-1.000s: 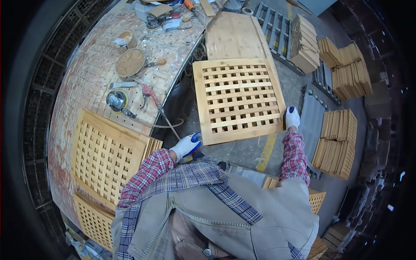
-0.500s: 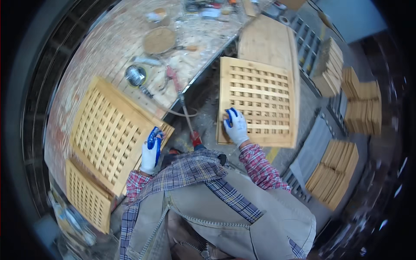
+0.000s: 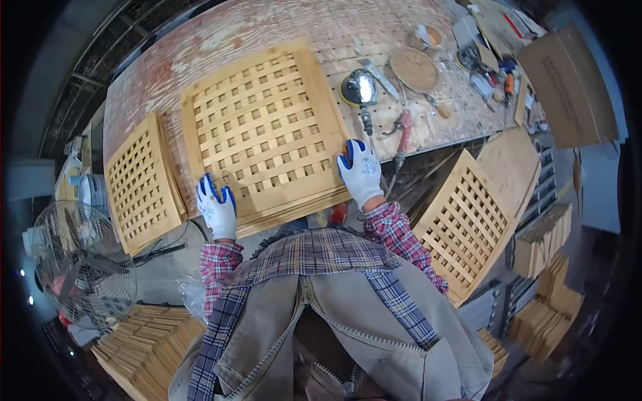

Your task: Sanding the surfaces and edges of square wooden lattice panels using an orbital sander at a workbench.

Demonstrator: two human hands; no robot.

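Observation:
A square wooden lattice panel (image 3: 261, 120) lies on top of a stack of similar panels at the near edge of the workbench. My left hand (image 3: 218, 210), in a white glove with blue-coated fingers, touches the stack's near left edge, thumb and fingers spread apart. At its near right corner, my right hand (image 3: 362, 172), gloved the same way, rests against the panel's side edge with its thumb apart from the fingers. Neither hand is closed around anything that I can see. A sander (image 3: 358, 88) with a hose sits just beyond my right hand.
A smaller lattice stack (image 3: 140, 180) stands left, with a caged fan (image 3: 83, 260) below it. Another lattice panel (image 3: 461, 227) leans at right. On the workbench (image 3: 227, 27) lie a red air gun (image 3: 404, 127), a round tub lid (image 3: 413, 69) and a brush (image 3: 436, 105). Wood piles (image 3: 150, 347) flank me.
My view has turned left toward the bench. My right hand has left the lattice panel on the right and now touches the bench stack; my left hand stays at that stack.

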